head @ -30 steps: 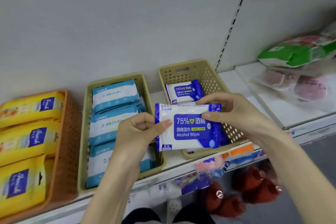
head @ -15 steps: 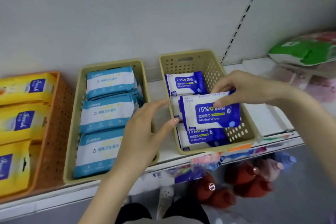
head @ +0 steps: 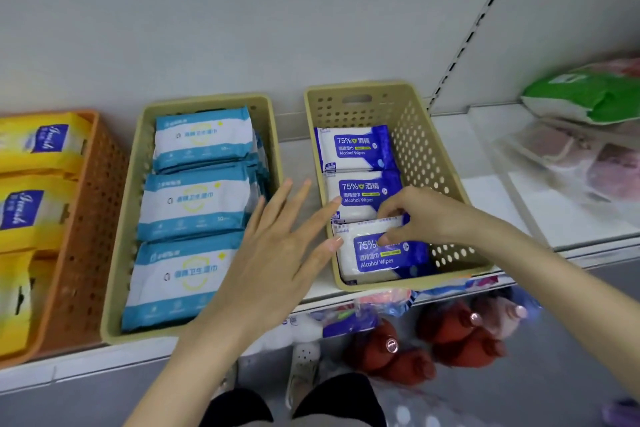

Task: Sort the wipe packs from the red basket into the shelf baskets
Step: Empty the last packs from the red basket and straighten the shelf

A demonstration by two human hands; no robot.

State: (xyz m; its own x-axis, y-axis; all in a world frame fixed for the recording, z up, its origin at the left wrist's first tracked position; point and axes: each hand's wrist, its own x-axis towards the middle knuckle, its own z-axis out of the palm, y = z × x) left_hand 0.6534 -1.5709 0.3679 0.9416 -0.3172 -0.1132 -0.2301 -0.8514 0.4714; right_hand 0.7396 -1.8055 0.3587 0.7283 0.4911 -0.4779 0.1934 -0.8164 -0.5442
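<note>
Head view, shelf [head: 446, 139] at chest level. Right hand [head: 429, 215]: fingers [head: 389, 211] curled, thumb and fingertips pinch the top edge of the front alcohol wipe pack [head: 384, 258], a white pack with a dark blue label. This pack lies flat, label up, at the near end of the right beige basket [head: 419, 156]. Two matching packs lie in a row behind it: middle pack [head: 360, 196], back pack [head: 353, 149]. Each overlaps the next slightly. Left hand [head: 277, 260]: holds nothing, fingers [head: 298, 198] straight and spread wide, palm down, tips at the left wall of the right beige basket. Contact with the wall or with the front pack: cannot tell. To the left stands the middle beige basket [head: 126, 225], with light blue wipe packs [head: 197, 204] stacked in three rows. Further left, the orange basket [head: 86, 218] holds yellow packs [head: 38, 144]. On the shelf far right lies a green bag [head: 588, 94] over clear-wrapped goods. Red bottles [head: 391, 347] lie below the shelf edge.
</note>
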